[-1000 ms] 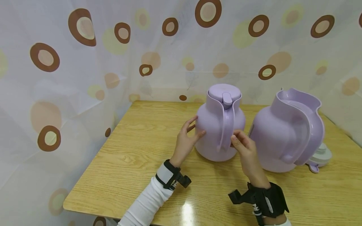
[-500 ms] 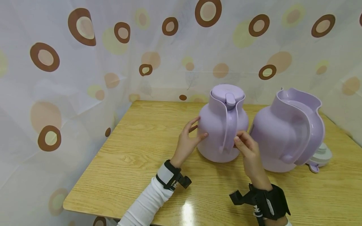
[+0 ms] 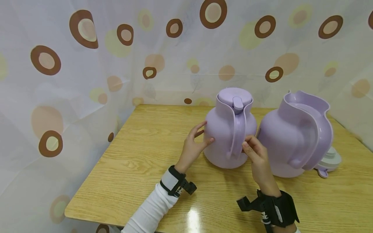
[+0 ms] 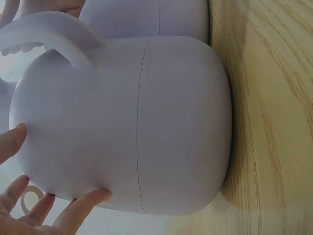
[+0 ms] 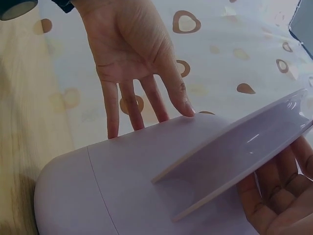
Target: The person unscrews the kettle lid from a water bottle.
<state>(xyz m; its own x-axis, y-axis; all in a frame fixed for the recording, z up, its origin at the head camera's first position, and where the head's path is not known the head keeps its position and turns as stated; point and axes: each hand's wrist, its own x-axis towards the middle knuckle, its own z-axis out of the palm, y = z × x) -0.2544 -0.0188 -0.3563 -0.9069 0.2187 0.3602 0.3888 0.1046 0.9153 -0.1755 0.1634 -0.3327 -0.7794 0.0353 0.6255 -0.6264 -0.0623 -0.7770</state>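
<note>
A lilac thermos jug (image 3: 218, 149) stands upright on the table, its lid (image 3: 231, 94) seated in the mouth and its handle (image 3: 239, 132) facing me. My left hand (image 3: 190, 149) rests with spread fingers against the jug's left side. The right hand (image 3: 259, 161) holds the lower handle from the right. In the left wrist view, several of its fingertips (image 4: 22, 48) show through the gap behind the handle (image 4: 54, 32). The right wrist view has these fingers (image 5: 274, 186) bent under the handle (image 5: 244, 147), with the left hand (image 5: 132, 54) across the jug body.
A second lilac jug (image 3: 282, 139) stands close on the right, its mouth uncovered and its handle turned toward the right front. Beside it lies a white and lilac lid (image 3: 330, 160). The wooden table (image 3: 125, 168) meets a patterned curtain (image 3: 175, 84) behind and at left.
The lidded jug has shifted slightly to the right and toward me, with both hands moving along on it. The second jug and the loose lid stay where they were.
</note>
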